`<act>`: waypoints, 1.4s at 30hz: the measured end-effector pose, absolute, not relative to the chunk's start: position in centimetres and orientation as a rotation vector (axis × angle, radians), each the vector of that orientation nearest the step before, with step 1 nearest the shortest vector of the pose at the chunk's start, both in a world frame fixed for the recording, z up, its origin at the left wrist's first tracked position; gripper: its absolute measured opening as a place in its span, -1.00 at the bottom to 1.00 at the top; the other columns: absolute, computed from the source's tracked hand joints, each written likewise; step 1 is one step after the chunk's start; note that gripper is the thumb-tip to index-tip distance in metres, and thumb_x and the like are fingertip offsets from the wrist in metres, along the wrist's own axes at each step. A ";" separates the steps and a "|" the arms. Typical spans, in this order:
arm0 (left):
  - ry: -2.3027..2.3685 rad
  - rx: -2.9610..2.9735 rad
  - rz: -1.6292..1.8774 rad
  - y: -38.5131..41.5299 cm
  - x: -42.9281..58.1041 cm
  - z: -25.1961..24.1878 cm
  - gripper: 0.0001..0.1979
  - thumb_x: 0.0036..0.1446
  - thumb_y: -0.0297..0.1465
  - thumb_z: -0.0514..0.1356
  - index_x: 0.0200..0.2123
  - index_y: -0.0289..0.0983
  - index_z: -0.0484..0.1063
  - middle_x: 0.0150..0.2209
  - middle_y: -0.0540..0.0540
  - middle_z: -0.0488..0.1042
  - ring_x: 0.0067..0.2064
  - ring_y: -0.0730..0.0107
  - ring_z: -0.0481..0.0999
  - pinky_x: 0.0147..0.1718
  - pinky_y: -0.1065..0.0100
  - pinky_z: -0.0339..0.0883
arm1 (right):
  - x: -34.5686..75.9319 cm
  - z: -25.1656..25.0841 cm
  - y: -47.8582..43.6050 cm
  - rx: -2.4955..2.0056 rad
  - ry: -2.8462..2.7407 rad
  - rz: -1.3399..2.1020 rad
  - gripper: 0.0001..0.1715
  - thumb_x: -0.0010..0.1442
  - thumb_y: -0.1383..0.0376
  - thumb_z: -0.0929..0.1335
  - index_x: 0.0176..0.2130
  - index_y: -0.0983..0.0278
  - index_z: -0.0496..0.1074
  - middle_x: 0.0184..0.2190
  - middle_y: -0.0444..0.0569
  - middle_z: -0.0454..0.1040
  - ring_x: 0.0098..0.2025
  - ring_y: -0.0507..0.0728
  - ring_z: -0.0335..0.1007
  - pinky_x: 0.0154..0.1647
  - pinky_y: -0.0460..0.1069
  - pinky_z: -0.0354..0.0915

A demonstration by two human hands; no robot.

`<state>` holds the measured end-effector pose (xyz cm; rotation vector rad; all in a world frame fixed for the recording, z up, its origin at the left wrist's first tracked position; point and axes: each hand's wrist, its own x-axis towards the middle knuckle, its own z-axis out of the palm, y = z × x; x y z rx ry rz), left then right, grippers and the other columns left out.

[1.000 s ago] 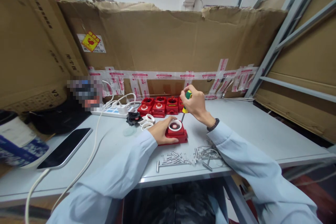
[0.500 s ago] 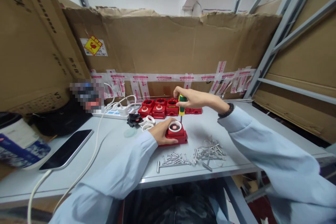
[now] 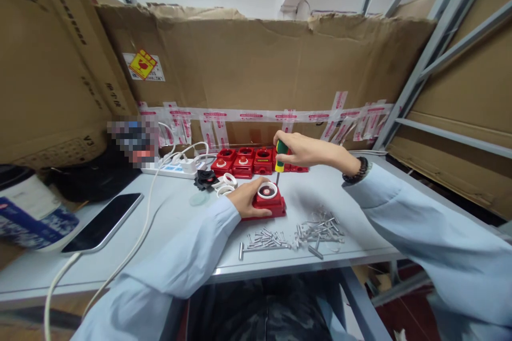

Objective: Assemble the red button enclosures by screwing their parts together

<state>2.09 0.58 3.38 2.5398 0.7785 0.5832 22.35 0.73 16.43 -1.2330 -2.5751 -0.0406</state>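
My left hand (image 3: 243,201) grips the left side of a red plastic box (image 3: 270,204) with a white ring and dark centre on top, holding it down on the grey table (image 3: 372,197). My right hand (image 3: 298,150) is closed round the green and yellow handle of a screwdriver (image 3: 280,157). The screwdriver stands nearly upright with its tip at the box's far right corner. Both arms wear pale blue sleeves, and a dark bead bracelet sits on my right wrist.
Several more red boxes (image 3: 244,162) line the back by a taped cardboard wall. Loose white rings (image 3: 226,184), a black part (image 3: 205,178), a power strip (image 3: 172,169) with white cables, and a phone (image 3: 102,222) lie left. Metal screws (image 3: 296,234) are scattered near the front edge.
My right elbow swung out to the right and the hand turned on the screwdriver handle. The screwdriver stays upright over the box. My left hand has not moved.
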 end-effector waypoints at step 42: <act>0.785 2.507 0.622 0.5 2.2 3.3 -0.35 -0.13 -0.18 0.31 0.01 -0.24 0.15 -0.09 -0.16 0.42 -0.08 0.13 0.45 -0.08 0.20 0.31 | 21.6 14.5 0.7 -1.194 -2.289 -0.010 -0.80 0.00 0.31 0.33 -0.29 0.26 0.29 -0.47 -0.10 0.37 -0.44 0.07 0.25 -0.38 -0.01 0.18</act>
